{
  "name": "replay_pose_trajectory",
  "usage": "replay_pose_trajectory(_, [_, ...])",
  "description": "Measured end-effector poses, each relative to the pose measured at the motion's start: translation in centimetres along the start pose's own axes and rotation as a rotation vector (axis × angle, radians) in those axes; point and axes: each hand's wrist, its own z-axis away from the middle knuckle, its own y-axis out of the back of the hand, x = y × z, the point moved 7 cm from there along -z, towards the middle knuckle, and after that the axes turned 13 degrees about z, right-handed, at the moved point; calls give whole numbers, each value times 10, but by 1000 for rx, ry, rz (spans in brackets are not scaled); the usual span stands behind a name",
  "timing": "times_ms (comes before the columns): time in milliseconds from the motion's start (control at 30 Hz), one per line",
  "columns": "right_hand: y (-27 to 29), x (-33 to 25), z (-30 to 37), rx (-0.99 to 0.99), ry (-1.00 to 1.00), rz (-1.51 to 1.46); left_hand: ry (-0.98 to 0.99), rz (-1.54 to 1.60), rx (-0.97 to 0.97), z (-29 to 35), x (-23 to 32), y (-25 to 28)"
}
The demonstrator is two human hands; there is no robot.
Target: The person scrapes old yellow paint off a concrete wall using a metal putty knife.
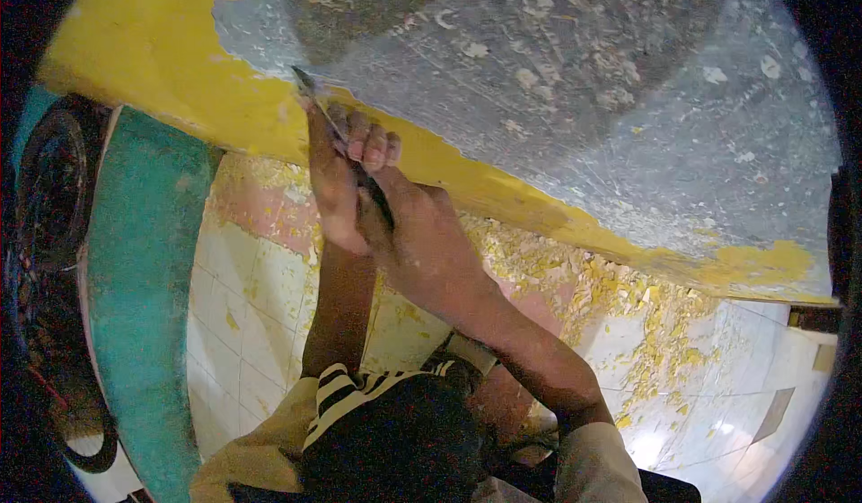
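Both my hands are closed around a scraper with a thin blade and a dark handle. My right hand wraps the handle. My left hand grips farther up, around the lower part of the blade. The blade shows nearly edge-on, and its tip meets the wall at the border between yellow paint and bare grey surface. A strip of yellow runs along the wall's lower part, behind and to the right of my hands.
Yellow paint flakes lie thick over the pale tiled floor along the wall's foot. On the left stands a teal panel, with a dark round object beyond it. A dark-haired head fills the lower middle.
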Motion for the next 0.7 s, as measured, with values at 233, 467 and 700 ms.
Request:
replay_pose_trajectory(233, [9,4,33,-115,-180,14,156,-121,-243,39,-32,-15])
replay_pose_trajectory(467, [-11,-8,9,-126,-117,6,169,-99,-87,17,-10,4])
replay_pose_trajectory(700, [-27,-9,2,-166,-109,-26,6,-160,145,11,16,11])
